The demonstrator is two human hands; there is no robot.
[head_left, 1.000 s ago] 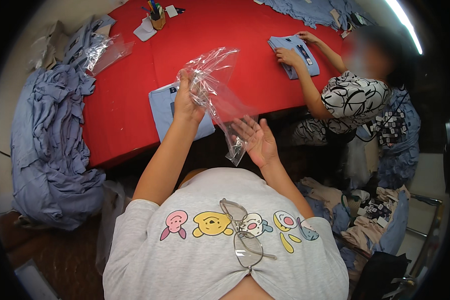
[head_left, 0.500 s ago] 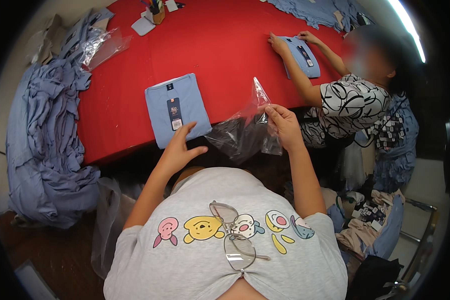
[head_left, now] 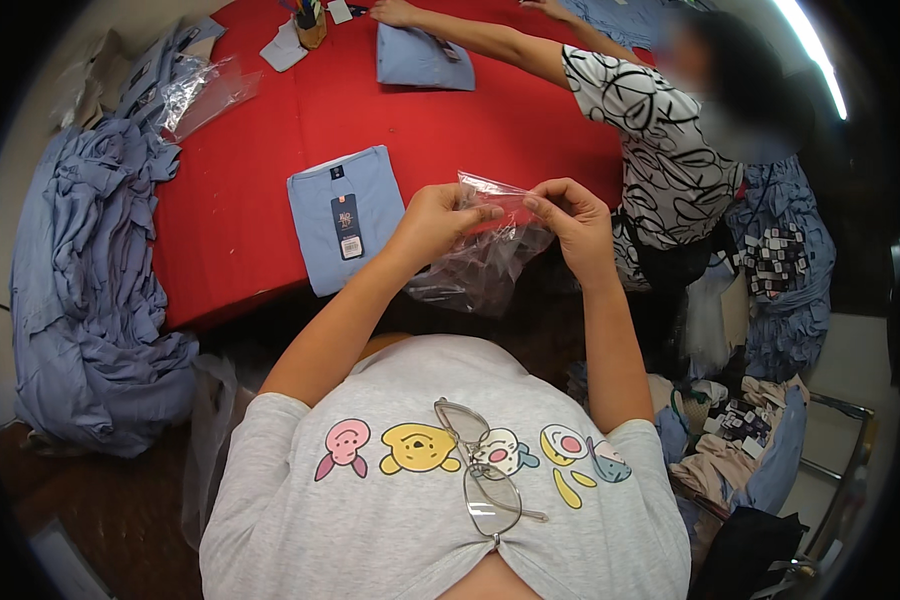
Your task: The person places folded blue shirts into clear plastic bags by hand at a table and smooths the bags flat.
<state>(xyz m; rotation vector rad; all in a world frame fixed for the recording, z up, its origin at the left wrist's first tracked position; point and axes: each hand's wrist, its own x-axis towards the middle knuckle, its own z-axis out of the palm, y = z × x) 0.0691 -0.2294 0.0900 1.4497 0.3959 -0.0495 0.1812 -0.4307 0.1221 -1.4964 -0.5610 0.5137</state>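
Between my two hands hangs a clear plastic bag [head_left: 480, 265], its upper edge stretched from one to the other. My left hand [head_left: 445, 218] pinches one side of that edge, and my right hand [head_left: 573, 222] grips the other between thumb and fingers. The bag droops below, over the front edge of the table. Left of my left hand lies a folded light blue shirt [head_left: 315, 215] with a dark hang tag [head_left: 347, 225] on its front; my left forearm covers its right corner.
A red-covered table [head_left: 240, 200] spreads ahead. Across it, a co-worker [head_left: 660, 150] reaches over another folded blue shirt [head_left: 425, 60]. Blue garments [head_left: 100, 290] are heaped at the left, near plastic bags [head_left: 205, 95]. A pen holder [head_left: 310, 25] stands at the back; more garments [head_left: 740, 440] lie at right.
My left hand has moved right from the near shirt and taken hold of the bag. The co-worker has shifted the other shirt to the far left and is stretching across the table.
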